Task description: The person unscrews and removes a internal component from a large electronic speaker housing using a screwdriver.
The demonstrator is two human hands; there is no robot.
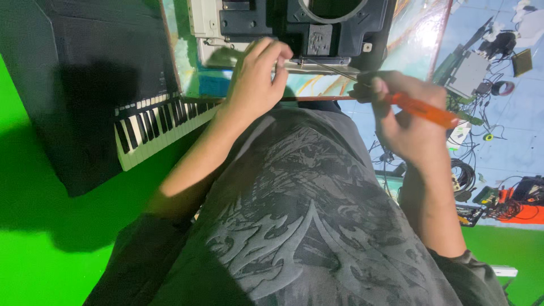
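Head view, looking down past the person's own chest. An orange-handled screwdriver (425, 109) is gripped in the right hand (405, 122), fingers wrapped around the handle; its thin metal shaft runs left toward the lower edge of a dark plastic and metal device chassis (317, 28). The left hand (258, 79) rests at that same lower edge, fingers curled and pinched together at the metal strip there; whether it grips something small cannot be told.

The chassis lies on a board (419, 39) with a colourful painted or printed surface and a reddish-brown rim, near the top of the picture. Just left of the board sits a black keyboard instrument (85, 85), its black and white keys (158, 122) slanting toward the person's left forearm. Beneath the keyboard is a bright green floor or mat (34, 255).

To the right, pale blue floor tiles (510, 136) carry scattered electronics: a circuit-board assembly (470, 73), tangled black cables (464, 170) and an orange and black tool (521, 204). A grey patterned shirt (300, 226) fills the lower middle.
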